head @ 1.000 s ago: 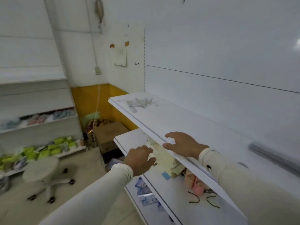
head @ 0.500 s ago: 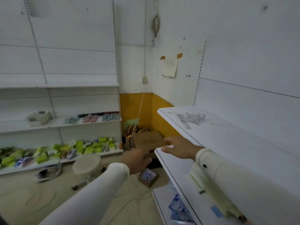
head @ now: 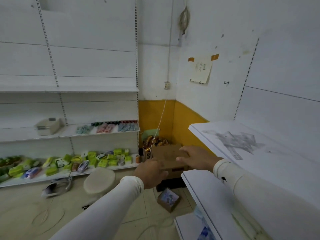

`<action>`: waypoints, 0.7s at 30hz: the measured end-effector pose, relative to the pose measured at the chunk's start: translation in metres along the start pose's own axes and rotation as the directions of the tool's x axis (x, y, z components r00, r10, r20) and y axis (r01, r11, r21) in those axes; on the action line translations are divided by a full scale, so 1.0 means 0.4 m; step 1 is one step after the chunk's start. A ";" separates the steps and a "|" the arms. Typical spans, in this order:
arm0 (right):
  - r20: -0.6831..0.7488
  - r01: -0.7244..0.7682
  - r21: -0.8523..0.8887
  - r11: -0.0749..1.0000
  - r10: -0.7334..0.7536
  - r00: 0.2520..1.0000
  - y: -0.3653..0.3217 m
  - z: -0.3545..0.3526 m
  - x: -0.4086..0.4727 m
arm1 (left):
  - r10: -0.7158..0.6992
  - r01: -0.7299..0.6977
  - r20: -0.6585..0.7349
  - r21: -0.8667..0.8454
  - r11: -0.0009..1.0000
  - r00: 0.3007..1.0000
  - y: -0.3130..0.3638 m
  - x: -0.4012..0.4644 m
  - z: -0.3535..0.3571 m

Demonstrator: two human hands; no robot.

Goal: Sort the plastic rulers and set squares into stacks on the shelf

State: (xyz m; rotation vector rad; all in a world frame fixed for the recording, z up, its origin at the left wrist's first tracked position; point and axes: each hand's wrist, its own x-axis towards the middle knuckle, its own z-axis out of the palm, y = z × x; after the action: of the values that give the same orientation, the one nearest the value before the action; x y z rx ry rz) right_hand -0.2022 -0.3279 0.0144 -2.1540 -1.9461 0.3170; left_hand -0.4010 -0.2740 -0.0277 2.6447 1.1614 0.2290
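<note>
Both your left hand (head: pixel 150 172) and right hand (head: pixel 194 158) hang spread, empty; reach for what look like clear plastic rulers (head: pixel 237 142) on the white shelf (head: pixel 277 167).

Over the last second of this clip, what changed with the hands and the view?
The head turned left, bringing the far wall shelves into view. The right hand came off the upper shelf's front edge and now hangs in the air beside it; the left hand also hangs free. Both hold nothing. The pile of clear rulers and set squares lies where it was.
</note>
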 end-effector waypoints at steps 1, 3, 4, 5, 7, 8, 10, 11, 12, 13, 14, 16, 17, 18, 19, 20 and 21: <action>0.003 0.007 0.000 1.000 -0.007 1.000 0.004 0.003 0.034 | -0.005 0.005 0.007 0.000 1.000 1.000 -0.015 0.025 0.001; 0.009 0.027 0.007 1.000 -0.027 1.000 0.012 0.007 0.109 | -0.018 0.018 0.019 0.013 1.000 1.000 -0.049 0.083 0.003; 0.012 0.034 0.011 0.999 -0.035 0.999 0.018 0.007 0.148 | -0.022 0.022 0.013 0.024 0.999 1.000 -0.066 0.117 0.004; 0.013 0.041 0.010 0.999 -0.042 0.999 0.025 0.007 0.188 | -0.027 0.027 0.000 0.030 0.999 1.000 -0.081 0.152 0.004; 0.004 0.058 0.002 0.998 -0.058 0.998 0.043 -0.009 0.268 | -0.032 0.033 -0.023 0.038 0.999 0.999 -0.109 0.229 -0.001; -0.001 0.059 0.010 0.998 -0.059 0.998 0.055 -0.023 0.306 | -0.027 0.028 -0.027 0.048 0.998 0.999 -0.121 0.271 -0.004; -0.003 0.060 0.028 0.998 -0.059 0.998 0.082 -0.053 0.380 | -0.022 0.023 -0.025 0.060 0.998 0.999 -0.134 0.354 -0.025; -0.007 0.060 0.029 0.998 -0.060 0.998 0.098 -0.070 0.414 | -0.024 0.025 -0.021 0.057 0.998 0.999 -0.137 0.395 -0.038; -0.009 0.059 0.026 0.998 -0.059 0.998 0.116 -0.086 0.449 | -0.025 0.026 -0.020 0.053 0.998 0.999 -0.143 0.440 -0.047; -0.012 0.060 0.018 0.998 -0.060 0.998 0.136 -0.102 0.485 | -0.028 0.028 -0.013 0.055 0.998 1.000 -0.147 0.483 -0.056; -0.014 0.062 0.009 0.998 -0.062 0.998 0.157 -0.116 0.522 | -0.025 0.026 -0.012 0.056 0.998 1.000 -0.153 0.524 -0.062; -0.017 0.048 0.008 0.999 -0.048 0.999 0.197 -0.136 0.590 | -0.018 0.018 -0.002 0.056 0.998 1.000 -0.168 0.598 -0.066; -0.015 0.038 0.012 0.999 -0.038 0.999 0.213 -0.142 0.620 | -0.013 0.012 0.006 0.057 0.998 1.000 -0.174 0.630 -0.068; -0.010 0.029 0.017 0.999 -0.029 1.000 0.227 -0.144 0.647 | -0.007 0.007 0.013 0.057 0.998 1.000 -0.182 0.661 -0.067; -0.003 0.022 0.019 1.000 -0.022 1.000 0.238 -0.143 0.673 | -0.008 0.007 0.021 0.049 0.999 1.000 -0.190 0.689 -0.068; 0.000 0.019 0.014 1.000 -0.019 1.000 0.249 -0.143 0.703 | -0.002 0.001 0.018 0.038 0.999 1.000 -0.203 0.721 -0.068; 0.000 0.014 0.008 1.000 -0.014 1.000 0.257 -0.144 0.729 | 0.001 -0.001 0.008 0.034 0.999 1.000 -0.213 0.751 -0.068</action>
State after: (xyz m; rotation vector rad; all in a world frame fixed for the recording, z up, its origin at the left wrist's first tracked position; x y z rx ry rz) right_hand -0.0582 -0.0490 0.0345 -2.1340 -1.9560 0.3227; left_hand -0.2658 0.0084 -0.0120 2.6734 1.1717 0.2005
